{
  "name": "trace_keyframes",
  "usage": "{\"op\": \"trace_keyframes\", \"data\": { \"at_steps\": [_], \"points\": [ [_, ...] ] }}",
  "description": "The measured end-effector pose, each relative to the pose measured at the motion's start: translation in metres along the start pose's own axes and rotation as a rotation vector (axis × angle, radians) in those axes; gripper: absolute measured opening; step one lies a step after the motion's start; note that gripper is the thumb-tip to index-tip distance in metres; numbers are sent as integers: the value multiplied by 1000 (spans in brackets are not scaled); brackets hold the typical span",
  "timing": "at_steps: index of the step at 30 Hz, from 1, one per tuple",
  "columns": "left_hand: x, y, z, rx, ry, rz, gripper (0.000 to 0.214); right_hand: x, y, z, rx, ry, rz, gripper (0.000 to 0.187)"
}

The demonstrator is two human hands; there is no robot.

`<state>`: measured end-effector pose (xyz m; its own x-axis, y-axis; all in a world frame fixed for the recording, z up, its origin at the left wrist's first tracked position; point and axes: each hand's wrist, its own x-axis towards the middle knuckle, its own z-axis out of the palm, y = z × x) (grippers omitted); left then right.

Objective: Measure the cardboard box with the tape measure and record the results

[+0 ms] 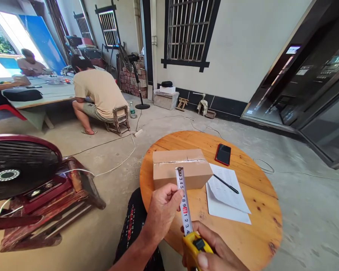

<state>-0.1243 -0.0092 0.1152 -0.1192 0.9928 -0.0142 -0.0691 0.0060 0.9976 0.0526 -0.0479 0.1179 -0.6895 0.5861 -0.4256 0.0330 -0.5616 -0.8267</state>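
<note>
Clock: 12 = far rim of the round table (261, 231), 6 = rim nearest the wearer.
Left hand (162, 212): 8 to 9 o'clock. Thumb and index pinched together on the tape blade (185, 212), other fingers curled in; the thumb tip hides the digit between 5 and 7.
Right hand (219, 244): about 6 o'clock. Fingers closed around the tape case, thumb on its near side; no gap showing.
Tape measure (190, 250): 6 to 7 o'clock, yellow case with a black button, held in front of the near rim. Blade out, pointing toward 11.
Blade text: black digits 3 4 5, then 7 8 9, red block reading 10, then 1 2 3, and 4 at the case mouth.
Blade hook: overlaps the front of the carton; can't tell if it touches.
Carton (169, 171): 10 to 11 o'clock, plain brown, shut, clear tape strip along the top seam.
Phone (223, 154): 12 to 1 o'clock, red edge, dark screen, face up.
Papers (228, 207): 1 to 3 o'clock, just right of the carton. Rows of marks, too small to read.
Pen (226, 183): black, lying across the top sheet.
Bottle (133, 111): floor, beyond 10 to 11 o'clock, green label, unreadable.
</note>
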Motion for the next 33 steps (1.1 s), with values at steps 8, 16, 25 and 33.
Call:
{"op": "trace_keyframes", "data": {
  "at_steps": [8, 16, 25, 33],
  "points": [
    [3, -10, -3, -42, -33, -64, 28, 3, -3, 2, 91, -28, -35, 63],
    [4, -12, -2, -47, -12, -85, 27, 1, -10, 10, 17, 87, -18, 56],
    [-1, -16, -14, 295, 146, 384, 16, 11, -11, -4, 61, 163, -24, 60],
    [32, -17, -39, 846, 376, 919, 20, 31, -59, -4, 68, 273, 6, 57]
  ]
}}
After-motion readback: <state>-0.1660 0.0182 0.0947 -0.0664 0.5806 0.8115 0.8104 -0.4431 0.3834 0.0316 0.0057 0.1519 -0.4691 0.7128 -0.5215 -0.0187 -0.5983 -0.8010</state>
